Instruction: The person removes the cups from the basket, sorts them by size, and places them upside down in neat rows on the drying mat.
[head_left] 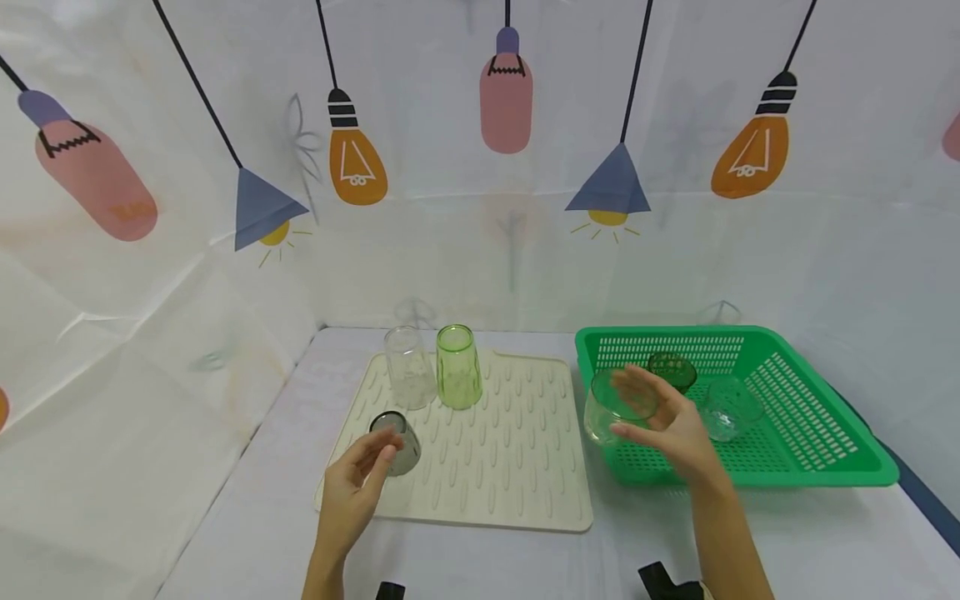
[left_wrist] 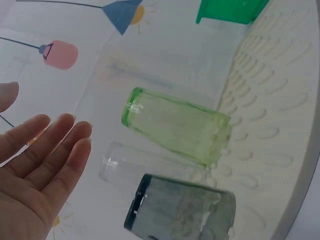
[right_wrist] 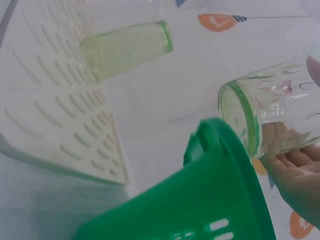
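Note:
My right hand (head_left: 678, 429) holds a clear glass (head_left: 603, 417) with a greenish tint between thumb and fingers, over the left rim of the green basket (head_left: 757, 477). In the right wrist view, that glass (right_wrist: 280, 100) lies sideways across the picture, clear of the basket wall. Beside a smoky grey glass (head_left: 407, 454) on the cream drying mat (head_left: 517, 492) is my left hand (head_left: 356, 483). The left wrist view shows its fingers (left_wrist: 60, 165) loosely extended, apart from the grey glass (left_wrist: 185, 210). A light green glass (head_left: 459, 375) and a clear glass (head_left: 409, 375) stand behind it on the mat.
Inside the basket are a dark green glass (head_left: 672, 372) and another clear glass (head_left: 726, 410). The mat and basket stand side by side on a white-covered table (head_left: 277, 467). A white curtain (head_left: 450, 258) printed with lamps hangs behind.

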